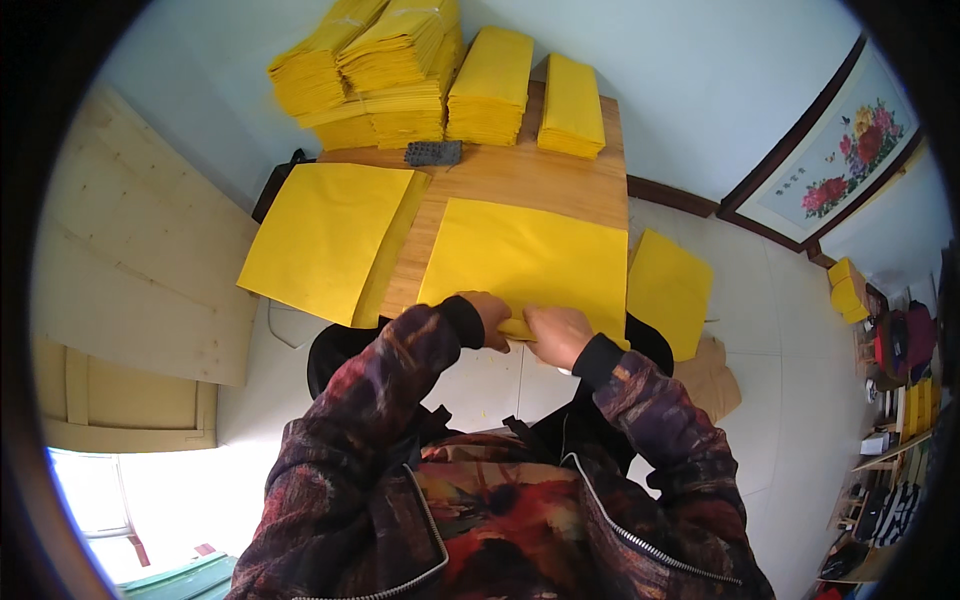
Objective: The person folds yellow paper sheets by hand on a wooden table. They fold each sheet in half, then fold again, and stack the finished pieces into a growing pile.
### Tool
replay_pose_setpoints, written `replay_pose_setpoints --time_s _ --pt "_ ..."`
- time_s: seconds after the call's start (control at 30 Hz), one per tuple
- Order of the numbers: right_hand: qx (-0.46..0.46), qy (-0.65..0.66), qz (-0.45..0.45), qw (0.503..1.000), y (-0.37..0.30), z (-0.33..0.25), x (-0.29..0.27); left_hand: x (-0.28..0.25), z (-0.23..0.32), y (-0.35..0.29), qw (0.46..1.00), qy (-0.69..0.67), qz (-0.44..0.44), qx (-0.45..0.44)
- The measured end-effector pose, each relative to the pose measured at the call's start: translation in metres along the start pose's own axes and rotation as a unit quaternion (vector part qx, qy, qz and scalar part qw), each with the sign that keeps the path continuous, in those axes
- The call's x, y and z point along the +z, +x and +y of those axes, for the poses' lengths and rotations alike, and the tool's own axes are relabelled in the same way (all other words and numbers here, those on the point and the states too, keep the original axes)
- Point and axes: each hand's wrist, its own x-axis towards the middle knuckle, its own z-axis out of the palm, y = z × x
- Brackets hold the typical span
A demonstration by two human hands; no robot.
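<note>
A wide yellow sheet (pixel 530 250), looking like stiff paper, lies at the near edge of the wooden table (pixel 500 185). Its near edge is bent up into a narrow fold between my hands. My left hand (pixel 487 316) is closed on that edge, its fingertips mostly hidden. Just right of it, my right hand (pixel 560 335) grips the same folded edge with the fingers curled under. To the left lies a yellow stack or folded piece (pixel 325 235), overhanging the table.
Bundled yellow stacks (pixel 400 50) stand at the back left, beside two narrower stacks (pixel 492 85) (pixel 572 105). A dark grey textured block (pixel 433 153) lies before them. More yellow sheeting (pixel 670 290) hangs right of the table. A framed flower picture (pixel 830 150) leans at the wall.
</note>
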Motion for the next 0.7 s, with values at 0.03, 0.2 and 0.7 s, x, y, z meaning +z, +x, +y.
replay_pose_setpoints --time_s 0.03,0.2,0.7 --pt "-0.002 0.047 -0.04 0.998 0.006 0.006 -0.006 0.003 0.004 -0.005 0.997 0.059 0.047 0.004" --pt "-0.023 0.113 -0.137 0.984 0.014 0.019 -0.021 0.019 0.018 -0.011 0.989 0.046 0.108 -0.093" --pt "-0.045 -0.014 -0.008 0.999 0.007 0.009 -0.017 -0.001 0.014 -0.012 0.996 0.037 0.051 -0.058"
